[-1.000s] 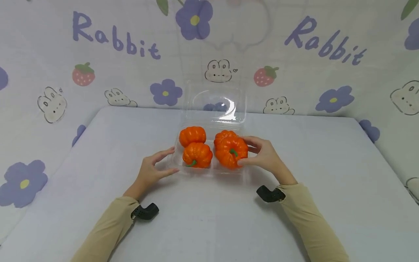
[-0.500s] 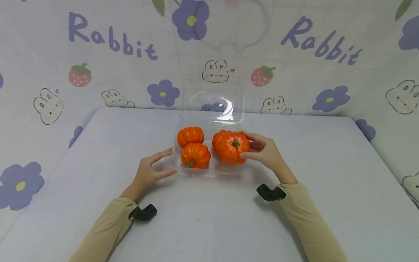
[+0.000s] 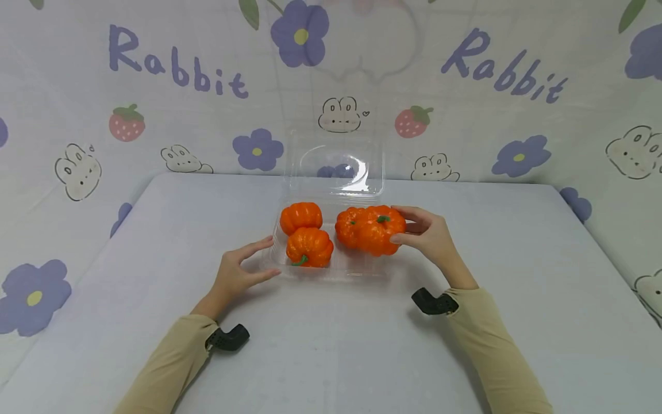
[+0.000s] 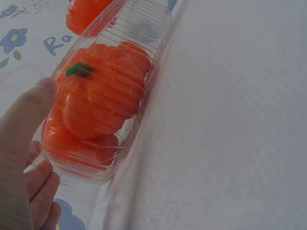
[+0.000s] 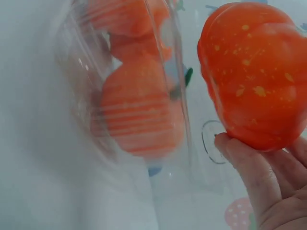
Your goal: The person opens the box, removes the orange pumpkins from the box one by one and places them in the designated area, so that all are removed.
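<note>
In the head view a clear plastic clamshell container [image 3: 357, 275] lies with its lid up, a divider between left and right halves. Two small orange toy pumpkins [image 3: 309, 247] are in its left half; another pumpkin [image 3: 345, 225] is in the right half. My right hand [image 3: 431, 236] grips a green-stemmed pumpkin [image 3: 381, 233] between thumb and fingers. In the right wrist view this pumpkin [image 5: 259, 76] is raised beside the container. My left hand [image 3: 235, 273] holds the container's left end. The left wrist view has its thumb [image 4: 33, 103] on the rim, fingers bent below.
The transparent lid [image 3: 336, 164] stands upright behind the base, against a patterned cloth backdrop [image 3: 207, 115]. A white-covered table [image 3: 320, 351] spreads around the container. Black wrist cameras [image 3: 227, 338] sit at both sleeves.
My right hand has lifted its pumpkin and carried it rightward and slightly back, over the container's right edge, uncovering more of the pumpkin behind. The left hand has stayed at the container.
</note>
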Action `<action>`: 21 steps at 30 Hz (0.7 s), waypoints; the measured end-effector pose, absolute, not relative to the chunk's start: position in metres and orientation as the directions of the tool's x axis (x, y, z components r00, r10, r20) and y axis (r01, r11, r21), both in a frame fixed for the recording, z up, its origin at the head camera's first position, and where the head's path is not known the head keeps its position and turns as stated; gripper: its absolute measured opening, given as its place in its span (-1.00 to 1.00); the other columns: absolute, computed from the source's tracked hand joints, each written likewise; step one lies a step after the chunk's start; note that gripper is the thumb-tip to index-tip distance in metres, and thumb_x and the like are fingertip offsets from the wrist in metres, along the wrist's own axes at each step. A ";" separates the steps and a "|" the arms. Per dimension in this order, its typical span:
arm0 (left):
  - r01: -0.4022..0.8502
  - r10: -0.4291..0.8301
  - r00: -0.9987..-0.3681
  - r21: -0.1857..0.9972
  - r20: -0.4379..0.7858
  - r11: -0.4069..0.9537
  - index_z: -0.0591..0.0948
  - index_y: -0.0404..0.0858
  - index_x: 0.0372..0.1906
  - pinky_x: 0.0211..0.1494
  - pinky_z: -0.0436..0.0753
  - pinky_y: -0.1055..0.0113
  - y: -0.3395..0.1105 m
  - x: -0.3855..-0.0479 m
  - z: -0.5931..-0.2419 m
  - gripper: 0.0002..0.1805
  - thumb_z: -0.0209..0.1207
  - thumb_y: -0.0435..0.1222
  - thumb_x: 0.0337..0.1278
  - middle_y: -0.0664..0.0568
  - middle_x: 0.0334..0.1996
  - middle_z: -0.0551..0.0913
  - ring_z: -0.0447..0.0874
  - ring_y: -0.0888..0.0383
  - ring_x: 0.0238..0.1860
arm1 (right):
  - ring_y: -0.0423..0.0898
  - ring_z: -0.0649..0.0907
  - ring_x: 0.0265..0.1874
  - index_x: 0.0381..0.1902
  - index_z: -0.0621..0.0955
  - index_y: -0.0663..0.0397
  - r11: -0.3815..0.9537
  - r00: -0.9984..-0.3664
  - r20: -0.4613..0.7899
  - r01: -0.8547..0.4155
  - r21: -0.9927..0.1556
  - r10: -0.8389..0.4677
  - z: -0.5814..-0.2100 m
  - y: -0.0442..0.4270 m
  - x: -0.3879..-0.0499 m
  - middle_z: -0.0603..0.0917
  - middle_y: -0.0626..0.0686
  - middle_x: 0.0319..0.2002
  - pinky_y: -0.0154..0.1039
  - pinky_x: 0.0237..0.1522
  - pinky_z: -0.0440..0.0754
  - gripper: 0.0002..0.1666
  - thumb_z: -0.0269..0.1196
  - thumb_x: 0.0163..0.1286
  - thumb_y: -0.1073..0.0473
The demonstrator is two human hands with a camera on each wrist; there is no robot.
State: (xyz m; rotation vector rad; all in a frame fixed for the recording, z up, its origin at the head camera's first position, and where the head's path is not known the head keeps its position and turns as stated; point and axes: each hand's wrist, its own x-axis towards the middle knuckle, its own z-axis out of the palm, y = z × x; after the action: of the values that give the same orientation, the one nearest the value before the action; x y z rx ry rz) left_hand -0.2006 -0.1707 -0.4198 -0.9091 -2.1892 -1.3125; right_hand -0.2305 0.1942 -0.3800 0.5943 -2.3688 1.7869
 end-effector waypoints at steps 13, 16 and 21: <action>0.722 0.308 -0.691 0.606 0.654 0.334 0.54 -0.56 -0.16 0.08 0.43 0.13 -0.170 -0.201 -0.421 -0.45 0.42 -0.57 -0.52 -0.35 -0.13 0.54 0.52 -0.21 -0.08 | -0.22 0.61 -0.26 0.02 0.48 0.39 0.238 -0.923 0.345 -0.378 -0.895 -0.167 -0.376 0.216 -0.233 0.59 0.09 -0.13 -0.34 -0.25 0.59 -0.45 0.35 0.04 0.34; 0.718 0.307 -0.695 0.611 0.650 0.334 0.54 -0.57 -0.16 0.08 0.43 0.14 -0.171 -0.200 -0.422 -0.45 0.42 -0.57 -0.53 -0.35 -0.14 0.54 0.52 -0.20 -0.09 | -0.22 0.61 -0.25 0.03 0.46 0.42 0.223 -0.927 0.332 -0.366 -0.903 -0.177 -0.377 0.216 -0.233 0.59 0.02 -0.14 -0.35 -0.23 0.58 -0.44 0.35 0.04 0.35; 0.709 0.312 -0.705 0.622 0.637 0.331 0.54 -0.56 -0.14 0.09 0.42 0.11 -0.171 -0.199 -0.422 -0.45 0.42 -0.55 -0.48 -0.33 -0.12 0.54 0.51 -0.19 -0.07 | -0.22 0.61 -0.24 0.03 0.47 0.42 0.216 -0.930 0.324 -0.356 -0.909 -0.170 -0.380 0.218 -0.233 0.60 0.01 -0.14 -0.36 -0.22 0.58 -0.43 0.35 0.03 0.35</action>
State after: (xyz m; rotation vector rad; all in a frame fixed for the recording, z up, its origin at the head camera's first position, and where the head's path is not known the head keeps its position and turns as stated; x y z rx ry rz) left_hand -0.1987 -0.1713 -0.4222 -0.9013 -2.1977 -1.3342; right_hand -0.2330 0.2182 -0.3801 0.5084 -2.3247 1.8054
